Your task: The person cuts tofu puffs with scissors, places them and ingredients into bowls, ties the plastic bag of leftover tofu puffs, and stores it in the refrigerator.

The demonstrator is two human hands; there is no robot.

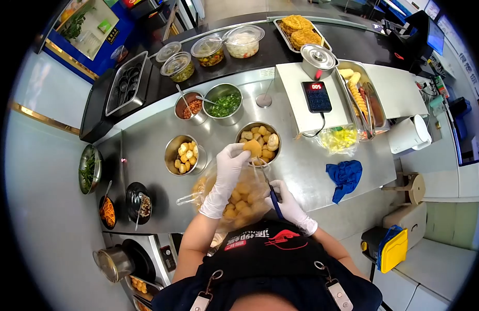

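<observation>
The yellow piece is pinched in our nearly closed left hand, over the steel bowl; our right hand is curled around a blue-handled tool. We should pinch gently, keeping the tool's tip clear.

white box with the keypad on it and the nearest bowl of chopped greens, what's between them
In the head view, a small round disc with a thin rod sits between them on the steel counter.
</observation>
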